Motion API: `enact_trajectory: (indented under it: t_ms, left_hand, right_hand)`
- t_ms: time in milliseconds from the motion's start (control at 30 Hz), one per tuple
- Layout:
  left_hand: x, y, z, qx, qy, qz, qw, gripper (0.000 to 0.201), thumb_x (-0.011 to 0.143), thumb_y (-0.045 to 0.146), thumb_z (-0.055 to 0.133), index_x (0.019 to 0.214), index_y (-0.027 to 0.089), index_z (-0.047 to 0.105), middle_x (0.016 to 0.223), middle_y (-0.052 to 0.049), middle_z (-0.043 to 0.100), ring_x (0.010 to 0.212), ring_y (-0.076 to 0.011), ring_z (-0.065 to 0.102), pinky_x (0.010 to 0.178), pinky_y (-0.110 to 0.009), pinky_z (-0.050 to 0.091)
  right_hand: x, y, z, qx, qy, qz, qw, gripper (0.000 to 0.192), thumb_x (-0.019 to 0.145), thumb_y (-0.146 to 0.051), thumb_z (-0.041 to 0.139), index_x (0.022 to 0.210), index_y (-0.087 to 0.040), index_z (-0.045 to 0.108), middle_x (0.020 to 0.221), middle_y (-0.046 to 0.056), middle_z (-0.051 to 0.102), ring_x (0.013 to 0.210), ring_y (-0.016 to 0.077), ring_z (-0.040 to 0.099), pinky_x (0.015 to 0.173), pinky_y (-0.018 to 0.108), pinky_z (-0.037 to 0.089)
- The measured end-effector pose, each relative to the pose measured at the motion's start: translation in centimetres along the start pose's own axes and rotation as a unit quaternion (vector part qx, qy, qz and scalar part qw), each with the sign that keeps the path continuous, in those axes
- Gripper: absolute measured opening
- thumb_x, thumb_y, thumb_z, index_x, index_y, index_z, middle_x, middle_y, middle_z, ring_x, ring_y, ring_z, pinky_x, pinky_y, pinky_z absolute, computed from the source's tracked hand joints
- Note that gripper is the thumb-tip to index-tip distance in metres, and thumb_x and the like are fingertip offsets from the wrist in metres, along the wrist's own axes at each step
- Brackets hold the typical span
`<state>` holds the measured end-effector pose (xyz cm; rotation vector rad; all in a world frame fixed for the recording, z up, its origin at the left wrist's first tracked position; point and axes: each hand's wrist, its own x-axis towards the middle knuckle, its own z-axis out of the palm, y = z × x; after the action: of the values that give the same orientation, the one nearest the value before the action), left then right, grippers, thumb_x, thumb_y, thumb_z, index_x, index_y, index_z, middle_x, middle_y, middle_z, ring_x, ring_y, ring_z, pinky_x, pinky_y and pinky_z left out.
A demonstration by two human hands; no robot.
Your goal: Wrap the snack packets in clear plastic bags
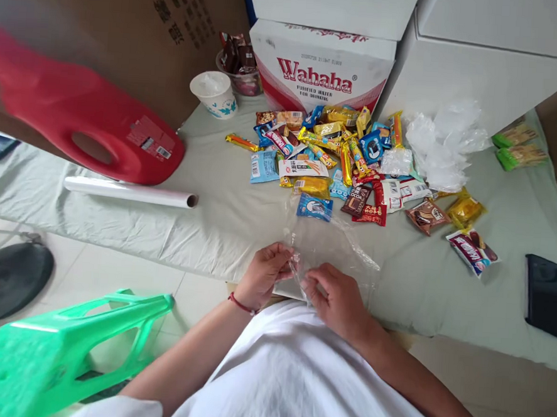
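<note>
Bag (346,253) before snacks (346,165), carton (315,78) behind them

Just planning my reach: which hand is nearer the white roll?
Left. Your left hand is right of the white roll, nearer your body; your right hand is farther right.

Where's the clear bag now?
Centre of head view: the clear bag is in the left hand and right hand, by the table's near edge, below the snack pile.
</note>
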<state>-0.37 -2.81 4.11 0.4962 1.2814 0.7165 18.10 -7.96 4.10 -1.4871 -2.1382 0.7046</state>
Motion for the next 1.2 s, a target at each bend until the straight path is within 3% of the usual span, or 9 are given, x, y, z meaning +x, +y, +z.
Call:
enact_trajectory:
  t_ms: [133, 400, 533, 633, 700, 833, 900, 1033, 1200]
  left_hand:
    - [0.4, 0.2, -0.7, 0.03, -0.021, -0.028, 0.999, 0.048, 0.06, 0.05, 0.09, 0.075, 0.017, 0.059, 0.068, 0.001, 0.065, 0.06, -0.0116, 0.065, 0.054, -0.021, 0.047]
    - [-0.7, 0.9, -4.9, 0.067, 0.002, 0.0, 0.998, 0.054, 0.057, 0.056, 0.091, 0.074, 0.017, 0.058, 0.067, 0.002, 0.061, 0.053, -0.0101, 0.06, 0.045, -0.019, 0.036]
    - [-1.2, 1.5, -7.2, 0.151, 0.123, 0.041, 0.98, 0.046, 0.061, 0.052, 0.086, 0.074, 0.019, 0.058, 0.064, 0.002, 0.058, 0.056, -0.0111, 0.054, 0.047, -0.021, 0.034]
    - [-2.7, 2.8, -6.2, 0.244, 0.286, 0.188, 0.908, 0.028, 0.074, 0.045, 0.074, 0.079, 0.022, 0.059, 0.068, 0.002, 0.058, 0.061, -0.0131, 0.052, 0.052, -0.024, 0.038]
    - [-3.8, 3.6, -3.5, 0.315, 0.308, 0.283, 0.852, 0.018, 0.084, 0.041, 0.065, 0.087, 0.024, 0.063, 0.081, -0.001, 0.066, 0.07, -0.0159, 0.057, 0.06, -0.027, 0.045]
    - [-2.6, 3.0, 2.8, 0.472, 0.093, 0.388, 0.786, 0.027, 0.098, 0.037, 0.047, 0.097, 0.024, 0.07, 0.101, -0.008, 0.074, 0.096, -0.0227, 0.067, 0.085, -0.035, 0.054]
    - [0.1, 1.6, 4.3, 0.568, 0.036, 0.389, 0.724, 0.031, 0.099, 0.035, 0.046, 0.107, 0.022, 0.073, 0.118, -0.012, 0.073, 0.119, -0.0274, 0.063, 0.103, -0.042, 0.048]
    - [4.7, -1.2, 3.6, 0.664, 0.043, 0.394, 0.634, 0.047, 0.102, 0.035, 0.042, 0.145, 0.019, 0.056, 0.159, -0.013, 0.049, 0.149, -0.0305, 0.04, 0.124, -0.054, 0.023]
    - [4.9, -1.4, 2.0, 0.677, 0.074, 0.411, 0.607, 0.051, 0.106, 0.039, 0.034, 0.146, 0.016, 0.055, 0.159, -0.015, 0.048, 0.149, -0.0311, 0.041, 0.122, -0.052, 0.027]
  right_hand:
    - [0.0, 4.0, -1.3, -0.138, 0.105, 0.07, 0.982, 0.026, 0.102, -0.031, 0.052, 0.115, -0.018, 0.07, 0.117, 0.014, 0.069, 0.11, 0.0277, 0.057, 0.096, 0.041, 0.047]
    - [2.9, 11.8, -3.5, -0.177, 0.102, 0.049, 0.978, 0.037, 0.104, -0.032, 0.047, 0.13, -0.017, 0.068, 0.138, 0.011, 0.065, 0.132, 0.0324, 0.047, 0.11, 0.051, 0.041]
    - [4.3, 13.3, -4.9, -0.139, 0.072, -0.007, 0.988, 0.032, 0.101, -0.026, 0.05, 0.122, -0.017, 0.073, 0.129, 0.011, 0.069, 0.127, 0.0301, 0.051, 0.108, 0.05, 0.044]
    - [4.8, 13.7, -5.1, -0.126, 0.053, -0.046, 0.99, 0.032, 0.098, -0.018, 0.049, 0.118, -0.019, 0.075, 0.127, 0.01, 0.07, 0.127, 0.0291, 0.051, 0.107, 0.049, 0.046]
    - [4.9, 13.5, -4.8, -0.117, 0.046, -0.067, 0.99, 0.033, 0.098, -0.015, 0.047, 0.117, -0.019, 0.074, 0.128, 0.009, 0.07, 0.126, 0.0278, 0.052, 0.108, 0.046, 0.046]
    - [4.6, 12.6, -4.6, -0.139, 0.111, -0.001, 0.984, 0.035, 0.1, -0.026, 0.049, 0.13, -0.02, 0.066, 0.135, 0.012, 0.063, 0.123, 0.0284, 0.055, 0.103, 0.045, 0.049]
    - [4.3, 12.4, -4.9, -0.175, 0.141, 0.065, 0.972, 0.041, 0.098, -0.037, 0.055, 0.134, -0.019, 0.062, 0.133, 0.016, 0.062, 0.121, 0.0323, 0.055, 0.098, 0.046, 0.05]
    - [3.9, 13.2, -6.2, -0.2, 0.104, 0.153, 0.962, 0.034, 0.097, -0.031, 0.05, 0.124, -0.018, 0.067, 0.112, 0.014, 0.069, 0.102, 0.0305, 0.062, 0.086, 0.04, 0.049]
    - [4.2, 15.8, -8.4, -0.094, 0.104, 0.17, 0.975, 0.027, 0.093, -0.026, 0.051, 0.105, -0.019, 0.073, 0.099, 0.008, 0.073, 0.089, 0.0239, 0.065, 0.082, 0.034, 0.048]
